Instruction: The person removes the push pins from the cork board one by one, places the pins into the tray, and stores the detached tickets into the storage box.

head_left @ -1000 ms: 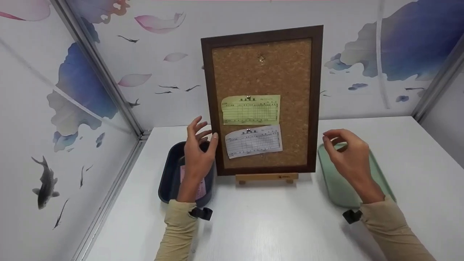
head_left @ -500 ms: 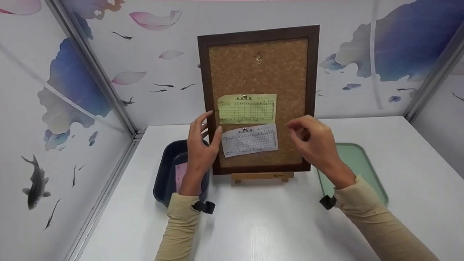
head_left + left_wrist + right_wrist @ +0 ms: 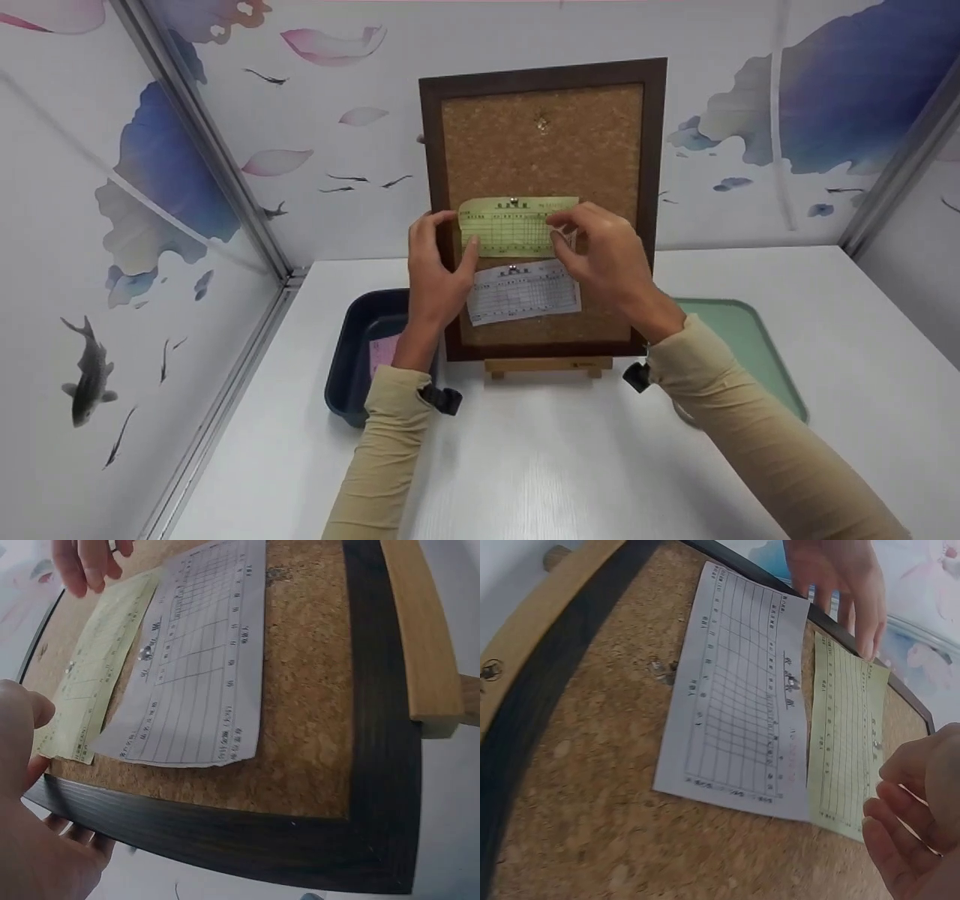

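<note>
A brown-framed corkboard [image 3: 495, 154] leans on a small wooden easel [image 3: 547, 367]. A yellow printed slip [image 3: 502, 232] is pinned at mid-height, and a white printed slip [image 3: 521, 296] is pinned below it. My left hand [image 3: 442, 274] is at the board's left edge, its thumb over the yellow slip's left end; in the left wrist view some fingers [image 3: 79, 836] pass behind the frame. My right hand [image 3: 611, 259] hovers before the yellow slip's right end, fingers loosely bent with nothing visible between them. A metal pin [image 3: 514, 201] sits at the yellow slip's top.
A dark blue tray [image 3: 345, 375] with a pink slip [image 3: 384, 354] stands left of the board. At the right, a green tray [image 3: 757, 345] is partly behind my right forearm. Shiny pins [image 3: 541, 124] cluster high on the cork. Painted panels enclose the white table [image 3: 525, 465].
My right hand has come leftward from above the green tray to the yellow slip's right end. My left hand has shifted up and right, bringing its thumb over that slip.
</note>
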The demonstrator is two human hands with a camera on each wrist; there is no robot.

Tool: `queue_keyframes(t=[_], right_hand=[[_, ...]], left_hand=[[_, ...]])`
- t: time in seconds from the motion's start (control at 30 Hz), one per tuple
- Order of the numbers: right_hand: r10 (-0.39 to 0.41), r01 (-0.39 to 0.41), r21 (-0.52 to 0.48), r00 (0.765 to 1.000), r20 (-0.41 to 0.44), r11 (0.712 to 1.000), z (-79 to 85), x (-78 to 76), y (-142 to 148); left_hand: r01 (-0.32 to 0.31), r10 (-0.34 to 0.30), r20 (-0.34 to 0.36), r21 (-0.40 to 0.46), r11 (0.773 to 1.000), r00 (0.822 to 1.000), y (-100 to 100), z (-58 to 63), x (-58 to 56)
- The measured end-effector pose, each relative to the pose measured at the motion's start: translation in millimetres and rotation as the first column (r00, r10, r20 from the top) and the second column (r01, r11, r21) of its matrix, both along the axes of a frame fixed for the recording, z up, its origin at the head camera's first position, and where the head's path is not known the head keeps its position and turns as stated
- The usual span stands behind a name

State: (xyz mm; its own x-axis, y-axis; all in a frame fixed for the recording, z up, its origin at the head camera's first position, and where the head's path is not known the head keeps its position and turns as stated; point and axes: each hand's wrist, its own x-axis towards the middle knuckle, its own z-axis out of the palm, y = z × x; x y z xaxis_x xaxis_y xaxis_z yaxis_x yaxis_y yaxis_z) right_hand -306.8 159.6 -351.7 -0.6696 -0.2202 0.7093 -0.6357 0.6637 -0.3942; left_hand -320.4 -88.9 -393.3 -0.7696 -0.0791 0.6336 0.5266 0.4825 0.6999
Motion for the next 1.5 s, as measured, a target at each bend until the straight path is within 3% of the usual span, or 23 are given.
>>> queue_keyframes(t=[0.33,0.7,1.1,1.5], right_hand=[[0.001,-0.001,0.013,0.999,0.046,1.000,7.8,-16.1,-24],[-0.070,0.071,0.047,0.997,-0.021,0.996,15.1,-24.4,-36],[-0.094,0.093,-0.024,0.995,-0.035,0.995,17.0,-30.5,-46],[-0.123,0.123,-0.005,0.989,-0.084,0.992,18.0,-32.1,-52]], left_hand=[[-0.025,0.026,-0.028,0.058,0.998,0.999,6,2.7,-9.9],[-0.007,0.013,-0.051,0.103,0.995,0.999,11,4.1,-13.9],[-0.006,0.015,-0.065,0.129,0.992,0.998,13,3.9,-14.7],[-0.012,0.021,-0.065,0.133,0.991,0.998,12,2.9,-16.3]])
